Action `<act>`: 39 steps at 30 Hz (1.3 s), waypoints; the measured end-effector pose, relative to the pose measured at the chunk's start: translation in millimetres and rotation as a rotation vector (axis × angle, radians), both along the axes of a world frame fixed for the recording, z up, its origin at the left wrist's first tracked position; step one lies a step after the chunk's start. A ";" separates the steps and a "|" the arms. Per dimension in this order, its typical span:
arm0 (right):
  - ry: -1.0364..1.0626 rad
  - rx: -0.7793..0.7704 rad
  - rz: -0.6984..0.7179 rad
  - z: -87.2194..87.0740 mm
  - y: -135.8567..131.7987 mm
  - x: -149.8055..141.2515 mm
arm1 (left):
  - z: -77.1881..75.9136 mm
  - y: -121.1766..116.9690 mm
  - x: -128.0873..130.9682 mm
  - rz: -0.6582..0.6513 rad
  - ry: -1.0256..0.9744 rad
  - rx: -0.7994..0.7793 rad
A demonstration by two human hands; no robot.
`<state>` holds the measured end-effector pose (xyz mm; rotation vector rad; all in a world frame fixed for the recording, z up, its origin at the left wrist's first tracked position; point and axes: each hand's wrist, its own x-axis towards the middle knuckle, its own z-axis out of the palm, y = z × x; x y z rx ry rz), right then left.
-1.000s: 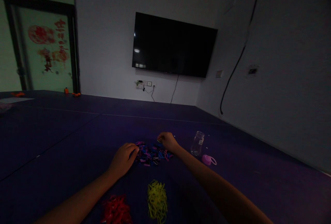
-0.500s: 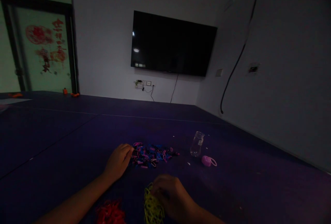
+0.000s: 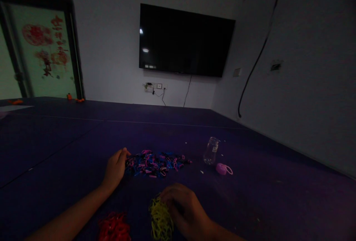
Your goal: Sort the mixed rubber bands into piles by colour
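Note:
My left hand (image 3: pixel 115 167) rests at the left edge of a spread of small blue, pink and black elastic bands (image 3: pixel 155 164). Its thumb and fingers are drawn together among the bands, and what they grip is hidden. Close to me, my right hand (image 3: pixel 185 207) is bent over a heap of yellow bands (image 3: pixel 161 218). Its fingers are curled, with the tips at the heap's upper right side; anything between them is too dark to make out. A heap of red bands (image 3: pixel 114 227) lies left of the yellow one, touched by neither hand.
Right of the mixed bands stands a small clear bottle (image 3: pixel 210 152), uncapped, beside a pink lid with a loop (image 3: pixel 222 169). White scraps dot the purple surface (image 3: pixel 264 196). Orange objects (image 3: pixel 80 100) lie far left. A television (image 3: pixel 186 40) hangs on the wall.
My left hand has moved left, and the mixed bands now spread further that way. My right hand stays by the yellow heap. The whole view has shifted slightly.

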<state>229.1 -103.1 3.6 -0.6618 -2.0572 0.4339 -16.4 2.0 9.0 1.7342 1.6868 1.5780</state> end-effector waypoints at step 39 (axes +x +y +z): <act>-0.078 -0.078 -0.034 -4.1 5.6 3.7 | 2.9 -1.6 6.2 -0.355 -0.160 -0.022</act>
